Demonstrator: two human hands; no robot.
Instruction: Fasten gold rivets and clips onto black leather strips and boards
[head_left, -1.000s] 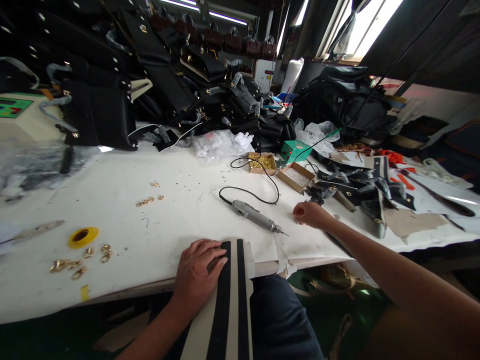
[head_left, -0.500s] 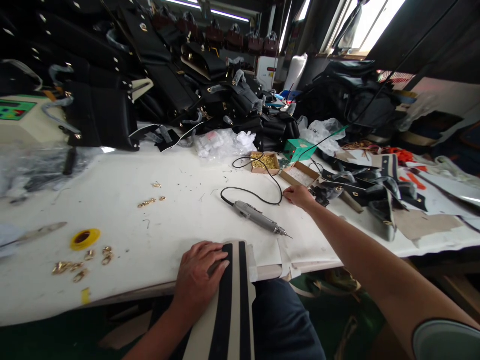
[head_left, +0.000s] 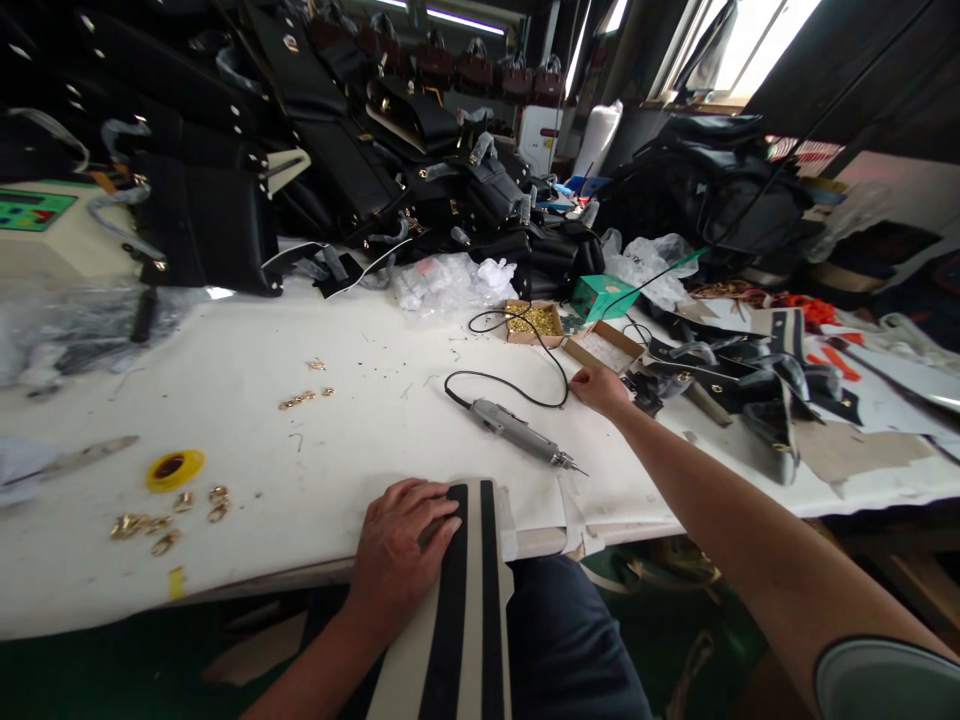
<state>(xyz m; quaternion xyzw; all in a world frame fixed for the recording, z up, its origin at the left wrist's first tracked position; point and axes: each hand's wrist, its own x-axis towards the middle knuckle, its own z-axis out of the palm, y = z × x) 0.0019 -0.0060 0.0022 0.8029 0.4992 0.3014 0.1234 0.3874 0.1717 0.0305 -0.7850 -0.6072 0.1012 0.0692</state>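
Observation:
My left hand [head_left: 405, 545] lies over the near end of a long cream panel with black stripes [head_left: 475, 590], fingers curled across it and thumb along the stripe. The panel slopes from the table edge down over my lap. Out on the table, my right hand [head_left: 598, 388] has its fingertips pinched together at the white surface, just in front of a shallow cardboard box [head_left: 606, 343]. Whatever is in the pinch is too small to make out. Between my hands rests a grey electric screwdriver [head_left: 517, 430], its bit pointing right and its black cord [head_left: 525, 388] looping behind.
A small box of gold-coloured hardware [head_left: 534, 322] stands by a green power box [head_left: 600, 296]. Yellow tape [head_left: 175, 470] and gold clasps [head_left: 166, 540] lie at left. Black bags [head_left: 210, 225] pile up behind. Black strap pieces [head_left: 720, 370] lie at right.
The view has shifted slightly. Both hands keep nearly the same places, the left on the striped panel and the right at the table near the cardboard box.

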